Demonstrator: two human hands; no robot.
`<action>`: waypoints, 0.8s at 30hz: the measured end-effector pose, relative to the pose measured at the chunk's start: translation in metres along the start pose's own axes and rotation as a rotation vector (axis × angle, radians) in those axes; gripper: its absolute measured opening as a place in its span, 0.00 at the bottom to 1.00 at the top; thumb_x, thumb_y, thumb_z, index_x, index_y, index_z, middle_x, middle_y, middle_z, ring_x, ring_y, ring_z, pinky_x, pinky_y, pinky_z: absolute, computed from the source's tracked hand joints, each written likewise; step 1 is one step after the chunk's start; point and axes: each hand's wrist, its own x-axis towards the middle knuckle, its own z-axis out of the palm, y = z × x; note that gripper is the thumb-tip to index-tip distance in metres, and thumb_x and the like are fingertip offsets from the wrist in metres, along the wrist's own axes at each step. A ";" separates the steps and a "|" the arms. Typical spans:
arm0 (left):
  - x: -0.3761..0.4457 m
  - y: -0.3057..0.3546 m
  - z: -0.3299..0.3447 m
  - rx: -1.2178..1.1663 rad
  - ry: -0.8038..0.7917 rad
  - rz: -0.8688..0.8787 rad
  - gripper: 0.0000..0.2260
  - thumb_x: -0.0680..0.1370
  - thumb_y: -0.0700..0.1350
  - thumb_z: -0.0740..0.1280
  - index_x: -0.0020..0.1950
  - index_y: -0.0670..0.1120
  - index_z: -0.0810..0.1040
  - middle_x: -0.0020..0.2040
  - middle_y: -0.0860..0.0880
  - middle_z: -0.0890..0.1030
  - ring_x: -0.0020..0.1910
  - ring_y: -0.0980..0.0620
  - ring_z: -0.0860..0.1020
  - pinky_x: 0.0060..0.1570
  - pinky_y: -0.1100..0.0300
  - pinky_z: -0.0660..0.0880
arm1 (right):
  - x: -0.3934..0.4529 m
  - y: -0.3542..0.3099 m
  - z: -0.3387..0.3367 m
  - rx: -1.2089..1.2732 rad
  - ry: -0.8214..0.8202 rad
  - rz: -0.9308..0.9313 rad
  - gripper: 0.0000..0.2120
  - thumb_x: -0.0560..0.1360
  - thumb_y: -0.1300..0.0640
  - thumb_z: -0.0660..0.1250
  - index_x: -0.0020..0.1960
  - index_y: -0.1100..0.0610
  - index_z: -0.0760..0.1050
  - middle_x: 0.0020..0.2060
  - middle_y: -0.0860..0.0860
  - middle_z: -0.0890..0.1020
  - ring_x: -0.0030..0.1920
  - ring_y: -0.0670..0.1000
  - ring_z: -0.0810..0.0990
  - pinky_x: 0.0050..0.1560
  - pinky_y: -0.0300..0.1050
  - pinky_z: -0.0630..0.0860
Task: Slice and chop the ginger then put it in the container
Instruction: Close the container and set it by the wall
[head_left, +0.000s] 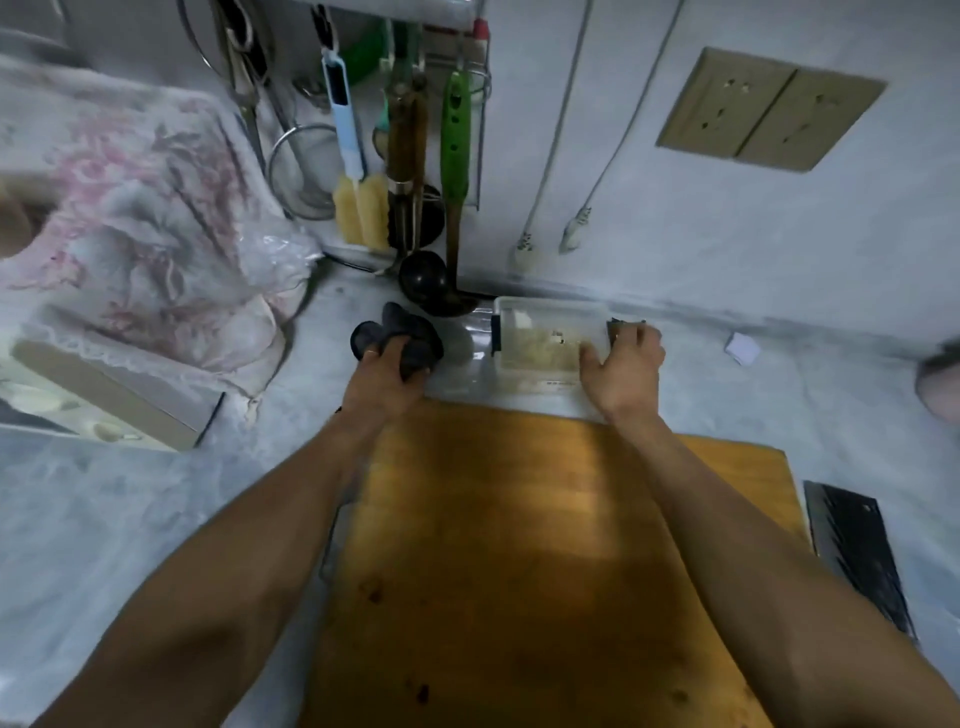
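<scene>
Head view, sole camera. Chopped ginger (540, 345) lies inside one clear container (550, 312), standing just beyond the far edge of one wooden cutting board (519, 545), whose surface carries no ginger, only a few dark specks. Right hand (623, 371) grips the container's right end, fingers curled round its wall. Left hand (387, 371) clutches one dark crumpled cloth (395, 338), left of the container, fingers closed round it. One cleaver (857, 551) rests flat on the counter just right of the board, touched by neither hand.

Assessment: cutting looks complete. Risks:
- the single-ended grip could tip the container and spill ginger;
- a careless right forearm sweep might catch the cleaver, since it lies close beside the board.

Count: two hands, one container, one board, one cleaver, one cloth.
</scene>
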 end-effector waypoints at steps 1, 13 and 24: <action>0.001 0.007 0.003 0.015 -0.022 0.014 0.28 0.79 0.55 0.65 0.77 0.50 0.62 0.69 0.35 0.69 0.62 0.33 0.73 0.57 0.49 0.72 | 0.006 0.004 -0.002 0.075 -0.047 0.105 0.28 0.82 0.50 0.64 0.75 0.65 0.63 0.72 0.63 0.65 0.71 0.64 0.66 0.68 0.53 0.67; -0.015 0.055 0.041 0.044 -0.001 0.028 0.16 0.79 0.51 0.66 0.65 0.48 0.71 0.60 0.39 0.75 0.56 0.38 0.76 0.52 0.51 0.72 | 0.040 0.048 -0.023 0.360 -0.292 0.234 0.20 0.84 0.55 0.60 0.33 0.58 0.69 0.30 0.53 0.75 0.38 0.60 0.81 0.43 0.51 0.79; -0.051 0.183 0.129 -0.187 -0.091 0.275 0.11 0.72 0.44 0.70 0.54 0.44 0.79 0.51 0.49 0.79 0.52 0.49 0.77 0.49 0.70 0.70 | 0.067 0.095 -0.110 0.506 -0.211 0.240 0.13 0.84 0.54 0.60 0.45 0.62 0.74 0.39 0.53 0.78 0.38 0.52 0.82 0.31 0.38 0.78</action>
